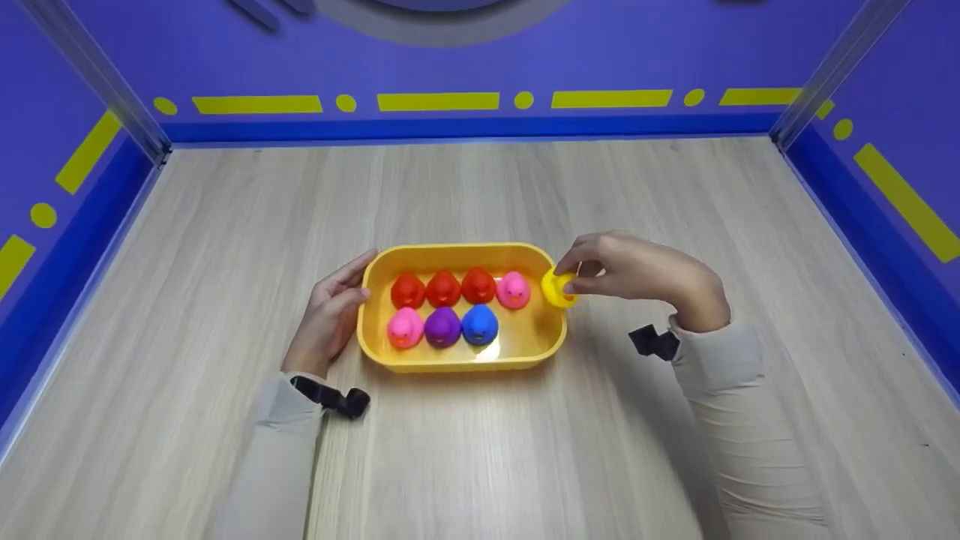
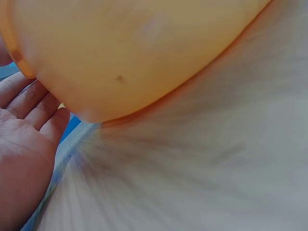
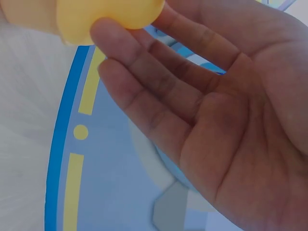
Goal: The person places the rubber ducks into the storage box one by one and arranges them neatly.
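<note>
A yellow plastic tub (image 1: 461,364) stands on the table with small rubber ducks in two rows. Three red ducks (image 1: 443,288) and a pink duck (image 1: 514,290) make up the far row; another pink duck (image 1: 405,328), a purple duck (image 1: 442,328) and a blue duck (image 1: 480,325) form the near one. My left hand (image 1: 330,311) holds the tub's left end, thumb at the rim and fingers along the outer wall. Over the right rim, my right hand (image 1: 637,274) pinches a yellow duck (image 1: 557,288) between thumb and fingers. In the right wrist view, that yellow duck (image 3: 110,19) is partly cut off.
The wood-grain table (image 1: 480,457) is bounded by a purple back wall (image 1: 450,71) and side walls, with yellow dashes and dots along them. Dark wrist devices (image 1: 334,397) sit on both sleeves.
</note>
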`<state>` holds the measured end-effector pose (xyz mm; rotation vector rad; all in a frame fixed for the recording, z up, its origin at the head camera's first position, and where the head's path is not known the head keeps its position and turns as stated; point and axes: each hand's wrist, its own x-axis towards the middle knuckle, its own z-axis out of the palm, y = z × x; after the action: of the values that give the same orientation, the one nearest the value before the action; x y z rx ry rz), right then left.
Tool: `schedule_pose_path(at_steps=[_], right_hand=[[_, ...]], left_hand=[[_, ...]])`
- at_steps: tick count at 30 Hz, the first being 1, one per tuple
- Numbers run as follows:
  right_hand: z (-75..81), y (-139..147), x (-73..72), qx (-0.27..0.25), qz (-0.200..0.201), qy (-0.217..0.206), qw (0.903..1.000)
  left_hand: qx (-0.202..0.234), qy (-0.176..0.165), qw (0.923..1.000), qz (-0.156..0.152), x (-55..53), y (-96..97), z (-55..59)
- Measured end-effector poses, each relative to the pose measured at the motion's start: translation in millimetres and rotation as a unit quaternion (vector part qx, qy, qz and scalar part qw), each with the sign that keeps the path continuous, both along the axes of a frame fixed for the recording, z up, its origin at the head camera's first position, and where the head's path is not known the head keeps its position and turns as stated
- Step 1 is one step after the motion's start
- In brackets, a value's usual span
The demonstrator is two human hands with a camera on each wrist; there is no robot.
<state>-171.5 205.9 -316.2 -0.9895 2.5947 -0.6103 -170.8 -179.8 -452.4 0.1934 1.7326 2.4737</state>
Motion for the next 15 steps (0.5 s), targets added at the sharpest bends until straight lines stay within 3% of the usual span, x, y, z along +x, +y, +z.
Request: schedule_pose_path(at_steps=[15], right_hand=[[7.1, -30.4, -5.9, 0.056, 0.032, -0.017, 0.9978]], left_hand=[[0.002, -0.002, 1.0, 0.005, -0.3, -0.3, -0.7]])
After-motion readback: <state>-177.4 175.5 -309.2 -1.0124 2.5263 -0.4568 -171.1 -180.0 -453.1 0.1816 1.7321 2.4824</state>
